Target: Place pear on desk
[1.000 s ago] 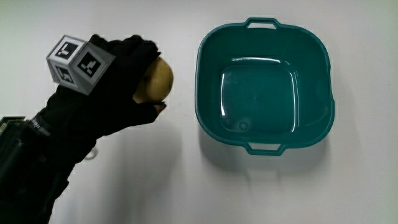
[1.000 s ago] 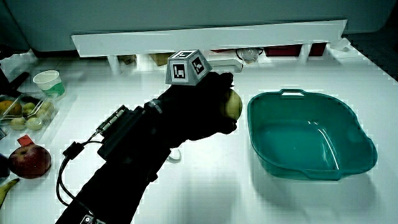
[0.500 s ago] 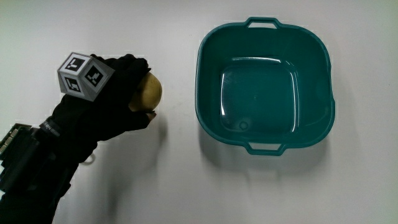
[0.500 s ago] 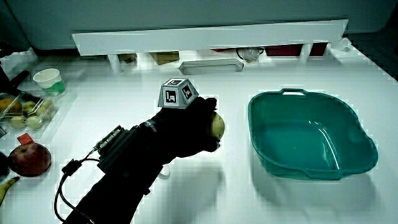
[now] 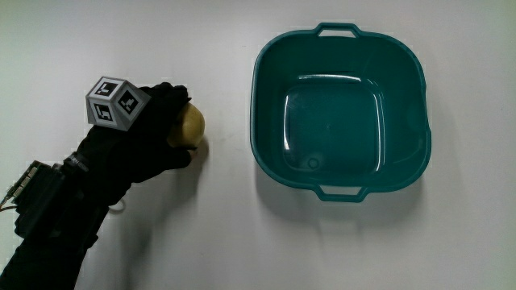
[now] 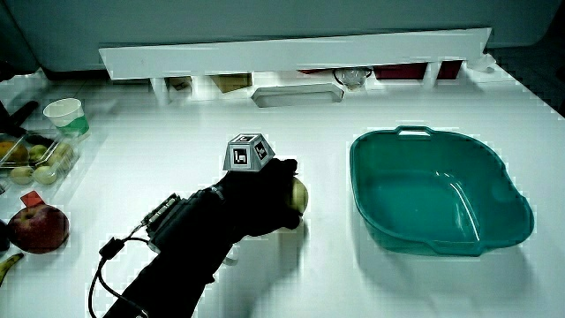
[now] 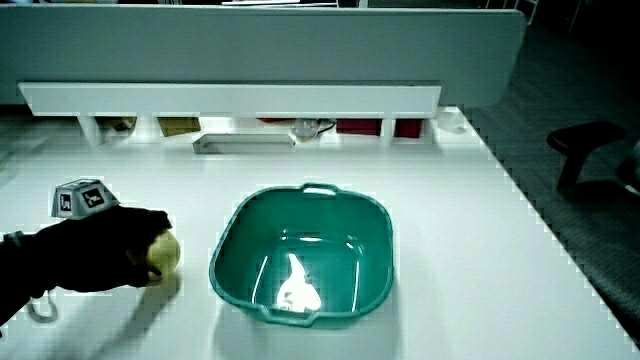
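Observation:
A yellow-green pear [image 5: 188, 127] [image 6: 298, 196] [image 7: 165, 253] rests on or just above the white desk [image 5: 218, 234], beside the teal basin [image 5: 341, 107]. The gloved hand [image 5: 153, 133] [image 6: 260, 194] [image 7: 120, 250] wraps it, fingers curled around the fruit, with the patterned cube [image 5: 113, 102] on its back. The forearm [image 5: 56, 209] runs from the pear toward the person. Whether the pear touches the desk cannot be told for sure; its shadow sits tight under it.
The teal basin [image 6: 439, 201] [image 7: 300, 255] is empty. At the table's edge in a side view lie an apple [image 6: 40, 228], a clear box of fruit [image 6: 35, 159] and a paper cup [image 6: 69, 116]. A low white partition [image 6: 291, 55] with a flat tray [image 6: 296, 93] borders the table.
The hand with the pear has come down toward the desk and drawn slightly away from the basin. The basin has not moved.

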### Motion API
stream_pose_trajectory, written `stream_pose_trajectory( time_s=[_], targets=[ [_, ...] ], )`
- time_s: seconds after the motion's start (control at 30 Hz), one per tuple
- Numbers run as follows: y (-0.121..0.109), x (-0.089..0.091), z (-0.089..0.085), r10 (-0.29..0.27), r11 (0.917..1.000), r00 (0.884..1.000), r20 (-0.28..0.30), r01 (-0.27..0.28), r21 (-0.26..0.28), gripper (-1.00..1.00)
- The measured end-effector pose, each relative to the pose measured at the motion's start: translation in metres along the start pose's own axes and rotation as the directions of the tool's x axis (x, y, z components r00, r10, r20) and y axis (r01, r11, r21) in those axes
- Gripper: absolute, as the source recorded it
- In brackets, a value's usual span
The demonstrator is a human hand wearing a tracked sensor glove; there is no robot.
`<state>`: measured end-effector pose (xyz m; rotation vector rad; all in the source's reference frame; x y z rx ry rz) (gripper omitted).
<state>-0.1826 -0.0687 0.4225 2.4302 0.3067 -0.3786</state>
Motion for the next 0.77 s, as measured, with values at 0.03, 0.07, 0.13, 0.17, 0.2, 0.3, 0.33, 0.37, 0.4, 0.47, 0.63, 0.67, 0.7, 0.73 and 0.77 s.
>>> stream_pose_trajectory(
  time_s=[0.03,0.07,0.13,0.17,0.2,0.3,0.33,0.37,0.4,0.47,0.63,0.67,0.7,0.73,0.77],
  targets=[
    [-0.003,0.002,0.003,0.009,0.9999,1.0,0.01,-0.009,0.007,0.0],
    [-0.001,0.002,0.002,0.02,0.9998,1.0,0.002,-0.02,-0.005,0.0],
    [0.001,0.002,0.003,0.024,0.9993,1.0,-0.003,-0.024,-0.028,0.0],
    [0.002,0.003,0.004,0.031,0.9989,1.0,-0.001,-0.031,-0.036,0.0],
    [0.002,0.003,0.005,0.039,0.998,0.999,0.006,-0.039,-0.049,0.0],
    [0.003,-0.001,0.003,0.05,0.996,0.998,0.043,-0.047,-0.076,0.0],
    [0.002,-0.001,0.003,0.047,0.9965,0.998,0.043,-0.044,-0.071,0.0],
    [0.001,-0.003,0.002,0.055,0.9951,0.996,0.066,-0.049,-0.086,-0.05],
    [0.001,-0.005,0.0,0.045,0.9964,0.996,0.081,-0.039,-0.075,-0.11],
    [0.0,-0.007,-0.002,0.049,0.9964,0.994,0.094,-0.043,-0.073,-0.21],
    [-0.006,-0.011,-0.004,0.056,0.9952,0.995,0.079,-0.05,-0.084,-0.47],
    [-0.008,-0.012,-0.003,0.066,0.9948,0.995,0.079,-0.06,-0.083,-0.53],
    [-0.011,-0.014,-0.003,0.078,0.9941,0.993,0.09,-0.07,-0.082,-0.58],
    [-0.014,-0.015,-0.003,0.089,0.9934,0.991,0.102,-0.081,-0.081,-0.63],
    [-0.017,-0.014,-0.001,0.058,0.9965,0.996,0.068,-0.054,-0.063,-0.68]
  ],
)
